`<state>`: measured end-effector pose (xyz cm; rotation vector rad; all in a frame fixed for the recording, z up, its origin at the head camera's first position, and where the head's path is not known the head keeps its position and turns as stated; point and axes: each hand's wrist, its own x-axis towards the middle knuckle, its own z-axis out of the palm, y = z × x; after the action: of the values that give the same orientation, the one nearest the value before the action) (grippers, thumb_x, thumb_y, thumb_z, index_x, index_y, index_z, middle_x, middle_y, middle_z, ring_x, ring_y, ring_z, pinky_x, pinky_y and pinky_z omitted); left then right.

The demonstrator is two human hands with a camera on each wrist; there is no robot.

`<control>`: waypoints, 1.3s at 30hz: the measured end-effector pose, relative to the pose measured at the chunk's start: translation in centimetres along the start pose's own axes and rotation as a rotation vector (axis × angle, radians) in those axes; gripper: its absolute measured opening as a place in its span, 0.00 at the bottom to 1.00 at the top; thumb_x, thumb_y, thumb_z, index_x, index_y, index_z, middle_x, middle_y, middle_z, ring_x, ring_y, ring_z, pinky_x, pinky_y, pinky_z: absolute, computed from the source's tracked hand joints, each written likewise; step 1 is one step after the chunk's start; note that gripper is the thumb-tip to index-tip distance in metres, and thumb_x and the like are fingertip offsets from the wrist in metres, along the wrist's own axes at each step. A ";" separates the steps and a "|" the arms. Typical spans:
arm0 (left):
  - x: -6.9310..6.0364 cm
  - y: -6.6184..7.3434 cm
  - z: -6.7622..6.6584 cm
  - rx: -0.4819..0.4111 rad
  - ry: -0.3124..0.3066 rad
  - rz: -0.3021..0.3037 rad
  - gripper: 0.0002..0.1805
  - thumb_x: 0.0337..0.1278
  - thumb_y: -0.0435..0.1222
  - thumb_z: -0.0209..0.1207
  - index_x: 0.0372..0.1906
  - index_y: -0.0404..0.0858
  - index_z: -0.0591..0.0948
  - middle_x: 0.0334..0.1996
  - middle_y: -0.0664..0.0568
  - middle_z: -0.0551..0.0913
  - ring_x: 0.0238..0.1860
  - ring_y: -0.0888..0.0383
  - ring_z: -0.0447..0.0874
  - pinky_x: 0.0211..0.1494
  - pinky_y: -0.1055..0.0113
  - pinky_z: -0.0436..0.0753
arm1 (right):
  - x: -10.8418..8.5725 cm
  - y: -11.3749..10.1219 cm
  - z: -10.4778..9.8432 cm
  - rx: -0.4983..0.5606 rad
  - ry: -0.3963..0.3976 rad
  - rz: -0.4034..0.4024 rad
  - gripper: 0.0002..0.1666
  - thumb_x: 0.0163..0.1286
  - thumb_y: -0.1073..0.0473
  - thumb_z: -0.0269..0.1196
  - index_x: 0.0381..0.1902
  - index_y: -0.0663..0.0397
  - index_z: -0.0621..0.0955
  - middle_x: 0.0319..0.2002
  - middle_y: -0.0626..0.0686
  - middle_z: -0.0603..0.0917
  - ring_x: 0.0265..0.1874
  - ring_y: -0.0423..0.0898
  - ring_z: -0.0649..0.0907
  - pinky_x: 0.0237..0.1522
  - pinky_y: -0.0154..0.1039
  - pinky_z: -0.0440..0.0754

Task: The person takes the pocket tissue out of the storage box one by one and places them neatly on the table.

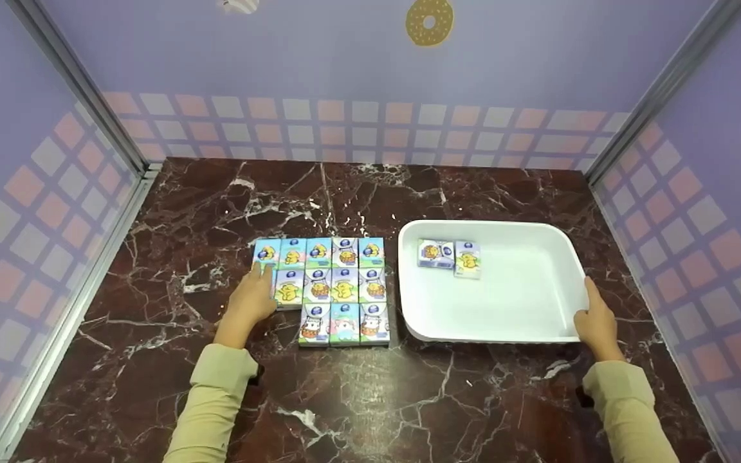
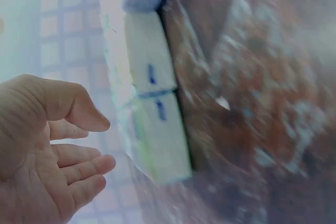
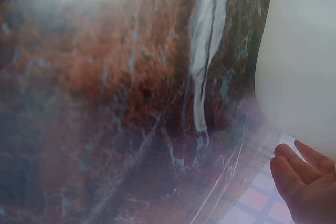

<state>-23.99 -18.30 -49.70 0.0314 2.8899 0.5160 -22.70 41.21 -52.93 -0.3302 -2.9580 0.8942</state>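
Observation:
Small cartoon-printed packs (image 1: 345, 284), which look like pocket tissues, lie side by side in rows on the dark marble table. My left hand (image 1: 251, 297) is over the left end of the rows, covering part of a blue pack. In the left wrist view, this hand (image 2: 47, 150) has loosely bent fingers beside the pale pack sides (image 2: 151, 56), with nothing between them. To the right stands a white plastic tub (image 1: 512, 302); a purple pack (image 1: 435, 254) and a yellow-figured pack (image 1: 467, 260) lie inside, back left. My right hand (image 1: 597, 323) grips the tub's right rim, its fingers outside the wall (image 3: 299, 51).
Lilac walls with a pink and white check band (image 1: 367, 122) close off the back and both sides. Metal strips (image 1: 103, 96) run up the corners. Small white specks (image 1: 345, 218) are scattered on the table behind the packs.

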 end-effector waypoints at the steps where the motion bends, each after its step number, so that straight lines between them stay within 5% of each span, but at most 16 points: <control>1: 0.1 0.4 0.0 0.000 0.004 0.008 0.39 0.42 0.27 0.51 0.65 0.28 0.54 0.66 0.31 0.47 0.62 0.33 0.54 0.56 0.43 0.66 | 0.0 0.0 0.0 0.000 0.000 -0.001 0.40 0.54 0.72 0.38 0.68 0.59 0.47 0.61 0.73 0.58 0.53 0.72 0.64 0.48 0.62 0.63; 7: 0.3 3.3 -0.2 -0.025 0.019 0.087 0.39 0.43 0.28 0.51 0.66 0.31 0.53 0.67 0.34 0.48 0.63 0.34 0.54 0.54 0.43 0.69 | 0.0 -0.1 0.0 0.016 -0.010 0.019 0.41 0.54 0.71 0.37 0.68 0.57 0.46 0.61 0.72 0.57 0.55 0.71 0.63 0.52 0.62 0.62; 13: 0.6 6.7 0.0 -0.058 0.062 0.212 0.38 0.49 0.32 0.53 0.66 0.33 0.53 0.67 0.37 0.50 0.64 0.38 0.55 0.62 0.47 0.63 | 0.1 0.0 -0.1 0.026 -0.015 0.026 0.41 0.54 0.71 0.37 0.68 0.56 0.46 0.62 0.72 0.57 0.56 0.71 0.62 0.52 0.62 0.62; 24: 2.0 12.7 1.7 -0.095 0.095 0.417 0.35 0.46 0.30 0.52 0.65 0.34 0.58 0.64 0.40 0.60 0.63 0.44 0.61 0.63 0.54 0.64 | 0.1 0.1 -0.1 0.004 0.008 0.007 0.40 0.53 0.71 0.38 0.68 0.58 0.48 0.59 0.74 0.60 0.52 0.72 0.66 0.48 0.62 0.64; 29: 2.5 15.3 2.5 -0.156 0.049 0.475 0.35 0.48 0.31 0.51 0.66 0.35 0.57 0.64 0.40 0.59 0.63 0.45 0.61 0.63 0.55 0.65 | 0.0 0.0 0.0 0.009 0.009 0.009 0.41 0.53 0.72 0.38 0.68 0.58 0.48 0.59 0.73 0.60 0.53 0.72 0.65 0.49 0.62 0.64; 34: 3.0 17.1 3.7 -0.218 0.047 0.525 0.33 0.51 0.31 0.49 0.65 0.34 0.58 0.64 0.39 0.60 0.47 0.47 0.75 0.50 0.60 0.73 | 0.0 0.0 0.1 0.018 0.021 0.013 0.40 0.53 0.72 0.38 0.68 0.57 0.49 0.60 0.72 0.60 0.52 0.71 0.66 0.49 0.62 0.64; 39: 3.5 18.6 4.7 -0.299 0.053 0.525 0.33 0.50 0.33 0.50 0.64 0.34 0.59 0.63 0.40 0.61 0.60 0.47 0.66 0.61 0.58 0.68 | 0.1 0.0 0.0 0.025 0.030 0.013 0.40 0.53 0.71 0.38 0.68 0.57 0.50 0.60 0.72 0.60 0.52 0.71 0.66 0.50 0.61 0.64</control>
<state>-26.74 0.98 -48.27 0.7512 2.8038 1.0421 -22.75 41.24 -52.98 -0.3589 -2.9179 0.9188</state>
